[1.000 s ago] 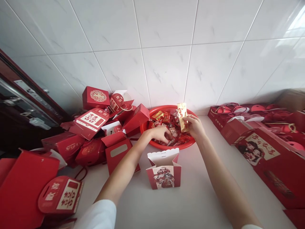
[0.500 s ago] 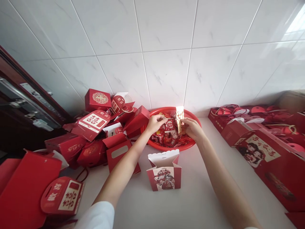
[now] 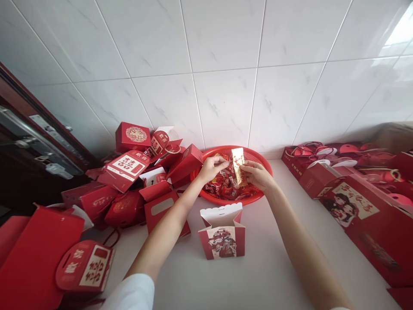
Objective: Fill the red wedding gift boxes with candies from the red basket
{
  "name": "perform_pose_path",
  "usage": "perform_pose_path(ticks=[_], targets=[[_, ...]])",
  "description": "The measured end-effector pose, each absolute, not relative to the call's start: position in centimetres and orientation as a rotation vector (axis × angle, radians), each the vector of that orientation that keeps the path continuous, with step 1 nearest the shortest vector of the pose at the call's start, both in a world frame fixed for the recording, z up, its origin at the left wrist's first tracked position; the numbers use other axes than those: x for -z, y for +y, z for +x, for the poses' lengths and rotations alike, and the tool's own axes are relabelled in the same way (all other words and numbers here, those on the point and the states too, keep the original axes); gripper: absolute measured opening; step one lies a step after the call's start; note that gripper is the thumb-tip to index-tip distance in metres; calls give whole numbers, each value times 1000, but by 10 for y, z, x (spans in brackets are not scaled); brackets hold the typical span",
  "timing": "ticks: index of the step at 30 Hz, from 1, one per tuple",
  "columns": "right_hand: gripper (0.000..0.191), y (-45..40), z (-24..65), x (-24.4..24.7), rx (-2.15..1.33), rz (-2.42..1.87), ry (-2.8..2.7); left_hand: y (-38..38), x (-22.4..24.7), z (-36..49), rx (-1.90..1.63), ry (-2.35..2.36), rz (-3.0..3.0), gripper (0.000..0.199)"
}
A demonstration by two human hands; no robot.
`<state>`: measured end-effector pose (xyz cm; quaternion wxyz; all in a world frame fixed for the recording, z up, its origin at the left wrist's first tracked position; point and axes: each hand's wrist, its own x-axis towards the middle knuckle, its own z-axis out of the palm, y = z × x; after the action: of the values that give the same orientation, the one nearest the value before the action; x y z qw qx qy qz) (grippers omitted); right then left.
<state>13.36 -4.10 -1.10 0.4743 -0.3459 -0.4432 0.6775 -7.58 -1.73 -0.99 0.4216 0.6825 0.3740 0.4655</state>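
Note:
Over the red plastic basket [image 3: 260,196], my right hand [image 3: 257,174] pinches a long white-and-gold packet [image 3: 238,167] by its right edge. My left hand [image 3: 211,168] is above the basket's left part, thumb and fingers closed together. What sits between those fingertips, if anything, I cannot make out. Wrapped sweets [image 3: 227,189], mostly red, lie in the basket beneath both hands. Nearer to me, between my forearms, an open red gift box [image 3: 222,241] stands upright with its white scalloped flap raised and a printed couple on the front.
A heap of red gift boxes [image 3: 129,165] is piled to the left, with a box with a rounded flap [image 3: 84,265] at the front left. More red boxes [image 3: 355,202] stand along the right. A tiled wall [image 3: 226,103] closes off the back of the white tabletop [image 3: 258,267].
My right hand has moved slightly left and down with the packet, which now tilts and sits closer to my left hand. The open box has stayed in place.

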Motion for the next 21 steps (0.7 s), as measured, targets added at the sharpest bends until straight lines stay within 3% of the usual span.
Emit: perform_pose_path(ticks=[9, 16, 21], targets=[[29, -45, 132, 7, -1658, -826, -1111, -17, 12, -74, -1120, 933, 1821, 45], [28, -46, 129, 6, -1495, -823, -915, -12, 13, -83, -1294, 1112, 1682, 28], [24, -41, 130, 10, -1432, -827, -842, -11, 19, -91, -1138, 1265, 1858, 17]])
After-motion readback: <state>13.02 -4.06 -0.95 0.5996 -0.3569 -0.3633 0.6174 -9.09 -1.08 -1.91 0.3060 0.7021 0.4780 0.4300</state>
